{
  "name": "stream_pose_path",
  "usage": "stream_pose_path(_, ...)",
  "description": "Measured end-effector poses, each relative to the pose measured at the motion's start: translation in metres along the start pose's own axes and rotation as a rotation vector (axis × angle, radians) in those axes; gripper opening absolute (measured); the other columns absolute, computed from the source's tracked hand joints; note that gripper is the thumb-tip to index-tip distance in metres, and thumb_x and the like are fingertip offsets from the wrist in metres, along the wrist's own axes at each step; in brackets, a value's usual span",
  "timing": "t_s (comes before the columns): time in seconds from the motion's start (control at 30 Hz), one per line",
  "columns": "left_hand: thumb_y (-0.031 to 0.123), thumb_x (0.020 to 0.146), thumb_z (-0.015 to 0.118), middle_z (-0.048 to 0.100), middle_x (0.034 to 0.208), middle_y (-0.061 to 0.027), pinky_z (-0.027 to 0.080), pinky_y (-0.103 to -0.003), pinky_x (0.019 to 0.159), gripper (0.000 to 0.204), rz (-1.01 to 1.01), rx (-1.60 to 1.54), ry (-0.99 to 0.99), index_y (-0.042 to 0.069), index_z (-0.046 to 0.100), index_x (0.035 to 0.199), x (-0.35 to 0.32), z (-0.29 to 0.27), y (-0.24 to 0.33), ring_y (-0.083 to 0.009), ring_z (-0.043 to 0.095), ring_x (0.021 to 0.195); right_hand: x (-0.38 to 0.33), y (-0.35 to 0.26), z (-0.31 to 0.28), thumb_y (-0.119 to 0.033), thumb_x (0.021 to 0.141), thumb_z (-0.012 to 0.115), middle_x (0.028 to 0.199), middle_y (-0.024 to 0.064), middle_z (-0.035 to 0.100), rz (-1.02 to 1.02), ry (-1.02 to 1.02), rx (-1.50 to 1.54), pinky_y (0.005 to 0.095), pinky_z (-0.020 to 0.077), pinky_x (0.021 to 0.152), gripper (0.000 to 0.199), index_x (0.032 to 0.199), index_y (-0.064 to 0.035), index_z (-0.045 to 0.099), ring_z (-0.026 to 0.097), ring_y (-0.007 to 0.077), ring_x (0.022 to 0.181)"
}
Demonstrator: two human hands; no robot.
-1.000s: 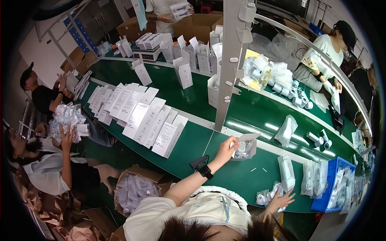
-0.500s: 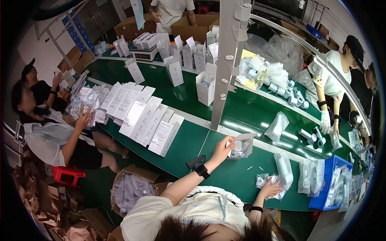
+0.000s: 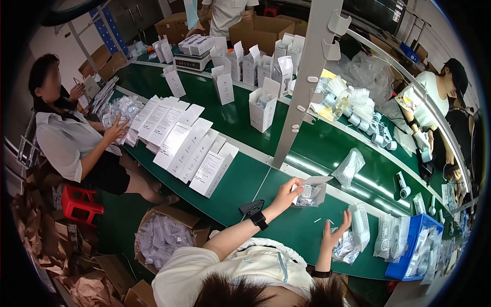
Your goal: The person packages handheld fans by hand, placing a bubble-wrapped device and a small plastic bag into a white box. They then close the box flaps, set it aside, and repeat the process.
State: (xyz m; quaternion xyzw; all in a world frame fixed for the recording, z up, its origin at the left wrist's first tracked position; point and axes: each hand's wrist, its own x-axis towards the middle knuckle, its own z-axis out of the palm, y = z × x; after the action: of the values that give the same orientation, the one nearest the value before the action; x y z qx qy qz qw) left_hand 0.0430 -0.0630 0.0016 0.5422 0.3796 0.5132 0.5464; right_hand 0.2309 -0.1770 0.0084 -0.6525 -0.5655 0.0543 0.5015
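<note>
My left hand point(image 3: 286, 193) holds up a small grey pouch point(image 3: 312, 192) with clear plastic parts inside, just above the green table point(image 3: 240, 179). A black watch sits on that wrist. My right hand point(image 3: 335, 234) has its fingers spread and rests on a clear plastic bag point(image 3: 348, 245) lying on the table at the right. More clear bags point(image 3: 360, 225) lie just beyond it.
A row of flat white boxes point(image 3: 184, 146) lies at the left. Upright open white boxes point(image 3: 263, 105) stand further back. A grey post point(image 3: 307, 87) rises ahead. A blue bin point(image 3: 409, 250) holds bagged items at the right. A cardboard box of bags point(image 3: 163, 238) sits below the table. People work at left, right and far back.
My left hand stays up with the pouch. My right hand has risen slightly onto the clear bags. The view has swung, so the seated person at left appears nearer.
</note>
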Motion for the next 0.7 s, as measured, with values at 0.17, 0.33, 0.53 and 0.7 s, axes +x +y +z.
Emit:
stream_pose_path(0.17,0.011,0.082,0.056,0.060,0.101,-0.0119,0.041,-0.029,0.078,0.014,0.016,-0.013,0.018,0.002,0.045,0.082,-0.007,0.000,0.003,-0.0180,0.056,0.090,0.040,-0.028,0.061,-0.025,0.073,0.065,0.133,0.0154,0.031,0.020,-0.208,0.470,0.0390,0.0207,0.103,0.070,0.129,-0.0017,0.030,0.029,0.0288,0.124)
stream_pose_path(0.33,0.010,0.082,0.056,0.059,0.098,-0.0124,0.041,-0.030,0.081,0.013,-0.059,-0.093,0.056,0.002,0.046,0.083,-0.002,-0.006,0.003,-0.0206,0.056,0.091,0.048,-0.014,0.089,-0.017,0.074,0.064,0.132,0.0136,0.033,0.204,-0.285,0.516,0.0359,0.0225,0.103,0.067,0.129,-0.0014,0.030,0.032,0.0260,0.122)
stream_pose_path(0.53,0.010,0.077,0.060,0.051,0.106,-0.0140,0.037,-0.035,0.087,0.018,0.206,0.265,0.115,0.003,0.049,0.089,-0.003,-0.004,0.022,-0.0293,0.046,0.105,0.035,-0.037,0.078,-0.011,0.073,0.063,0.128,0.0127,0.036,0.240,-0.044,0.535,0.0375,0.0241,0.102,0.062,0.127,-0.0014,0.033,0.034,0.0255,0.120)
stream_pose_path(0.7,0.009,0.073,0.063,0.045,0.115,-0.0134,0.034,-0.036,0.091,0.024,0.314,0.391,0.056,0.003,0.050,0.093,-0.006,-0.023,0.090,-0.0296,0.042,0.111,0.047,-0.077,0.052,-0.012,0.075,0.063,0.129,0.0128,0.035,0.058,0.156,0.427,0.0395,0.0240,0.101,0.059,0.126,-0.0041,0.034,0.033,0.0256,0.121)
